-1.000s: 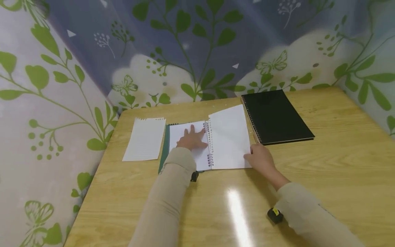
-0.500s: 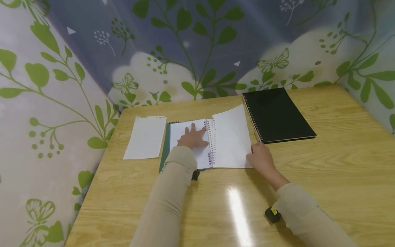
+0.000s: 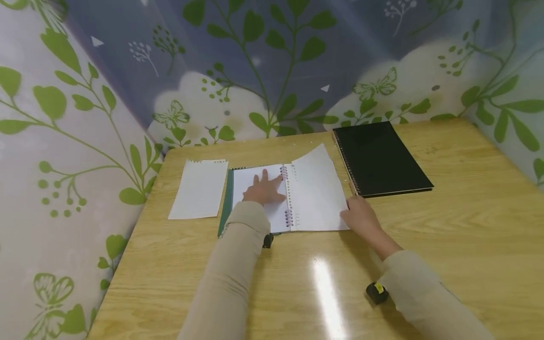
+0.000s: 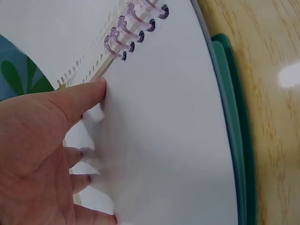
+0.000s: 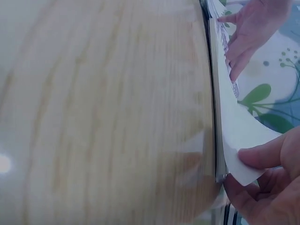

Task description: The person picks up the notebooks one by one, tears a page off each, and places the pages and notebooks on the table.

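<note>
A spiral notebook (image 3: 238, 174) with a green cover lies open on the table. My left hand (image 3: 264, 191) presses on its left page with spread fingers, the thumb close to the purplish rings (image 4: 126, 33). On the right half, my right hand (image 3: 360, 215) pinches the near right corner of a white sheet of paper (image 3: 316, 189) between thumb and fingers. That sheet bends upward, its far corner raised, as the right wrist view also shows near the thumb (image 5: 262, 154). Its punched edge sits slightly right of the rings. The right fingertips are partly hidden in the head view.
A loose lined sheet (image 3: 199, 189) with a ragged punched top lies left of the notebook. A black spiral notebook (image 3: 382, 158) lies closed at the back right. The wooden table (image 3: 459, 226) meets a patterned wall (image 3: 272, 71) at the back and left.
The sheet in my right hand has shifted slightly right, its punched edge coming away from the rings. Its far corner has bent inward to the left. My left hand stays in place.
</note>
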The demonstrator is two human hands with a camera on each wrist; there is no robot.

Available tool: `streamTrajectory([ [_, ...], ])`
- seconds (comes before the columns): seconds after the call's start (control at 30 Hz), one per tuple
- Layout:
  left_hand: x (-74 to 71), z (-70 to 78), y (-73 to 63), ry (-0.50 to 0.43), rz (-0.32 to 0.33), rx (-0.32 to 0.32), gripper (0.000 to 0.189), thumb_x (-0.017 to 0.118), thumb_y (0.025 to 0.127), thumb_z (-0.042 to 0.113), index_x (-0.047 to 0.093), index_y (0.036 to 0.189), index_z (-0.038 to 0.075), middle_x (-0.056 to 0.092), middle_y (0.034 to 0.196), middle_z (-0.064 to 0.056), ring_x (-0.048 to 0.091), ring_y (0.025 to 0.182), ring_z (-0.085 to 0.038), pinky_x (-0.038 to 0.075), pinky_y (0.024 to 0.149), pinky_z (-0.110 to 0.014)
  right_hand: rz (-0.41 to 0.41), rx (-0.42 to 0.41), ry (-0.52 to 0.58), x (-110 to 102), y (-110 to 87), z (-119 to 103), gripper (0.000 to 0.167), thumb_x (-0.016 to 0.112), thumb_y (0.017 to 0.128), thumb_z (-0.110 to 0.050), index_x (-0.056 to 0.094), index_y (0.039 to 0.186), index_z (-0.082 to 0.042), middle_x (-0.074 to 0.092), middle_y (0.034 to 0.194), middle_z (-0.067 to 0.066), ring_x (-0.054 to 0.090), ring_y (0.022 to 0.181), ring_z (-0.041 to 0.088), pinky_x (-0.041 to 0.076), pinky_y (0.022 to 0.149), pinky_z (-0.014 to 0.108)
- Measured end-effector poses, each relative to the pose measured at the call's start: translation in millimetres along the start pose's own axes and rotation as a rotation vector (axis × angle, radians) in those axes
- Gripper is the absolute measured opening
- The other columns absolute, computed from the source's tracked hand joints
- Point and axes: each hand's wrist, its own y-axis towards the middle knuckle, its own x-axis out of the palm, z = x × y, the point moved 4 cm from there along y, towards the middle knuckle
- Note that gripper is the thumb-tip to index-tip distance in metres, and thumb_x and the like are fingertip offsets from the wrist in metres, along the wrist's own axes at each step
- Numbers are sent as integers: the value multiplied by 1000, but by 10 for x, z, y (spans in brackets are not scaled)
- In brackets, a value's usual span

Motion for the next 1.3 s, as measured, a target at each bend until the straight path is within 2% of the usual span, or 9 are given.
streamTrajectory([
  [0.27,-57,36,26,-19,85,11,69,56,86,42,23,146,33,-2,157,-6,-2,143,-33,15,104,-67,4,-51,18,-48,-6,20,40,42,91,-14,47,111,20,49,110,32,49,93,38,43,84,51],
  [0.4,-84,8,38,-26,205,-6,70,54,85,45,28,145,23,20,153,-8,18,140,-34,20,105,-62,35,-51,62,-103,-42,43,37,40,93,-16,48,108,17,49,110,32,49,96,39,41,84,52],
  [0.57,-151,-264,-59,-62,337,-106,65,51,86,47,34,142,17,43,139,-14,37,126,-38,27,102,-58,61,-29,117,-174,-100,91,40,38,94,-18,42,120,12,50,120,31,51,102,40,43,85,51],
  [0.8,-182,-692,-201,-157,327,-270,60,50,87,41,42,131,2,44,128,-22,38,119,-39,30,97,-56,139,15,263,-304,-168,225,40,35,99,-29,41,125,1,54,113,22,53,84,29,45,64,29],
  [0.93,-149,-837,-215,-221,327,-315,55,50,84,41,48,119,-1,43,121,-23,37,114,-39,32,94,-55,209,33,339,-440,-175,333,45,36,98,-37,44,127,-2,53,119,20,56,82,24,50,61,29],
  [1.03,-132,-931,-222,-263,328,-336,54,49,81,42,51,111,-2,40,117,-23,36,110,-38,33,92,-54,260,96,497,-591,-156,505,41,44,95,-40,50,122,-9,57,111,9,57,78,13,53,60,26],
  [1.1,-126,-986,-238,-280,323,-352,56,49,80,43,53,110,-4,38,117,-23,34,108,-36,34,91,-53,294,150,703,-721,-148,673,30,51,93,-36,56,113,-14,58,98,0,55,72,5,53,56,23],
  [1.2,-129,-1050,-286,-307,313,-376,62,50,80,44,51,114,-8,35,118,-24,33,108,-36,35,92,-52,344,239,1071,-957,-165,979,16,60,89,-26,56,103,-19,57,80,-10,55,63,2,50,50,19],
  [1.3,-129,-1110,-332,-330,308,-404,63,52,81,43,49,118,-9,34,120,-25,32,109,-37,34,94,-52,393,321,1322,-1191,-205,1303,35,61,88,-16,53,121,-19,61,78,-11,58,62,5,49,47,22],
])
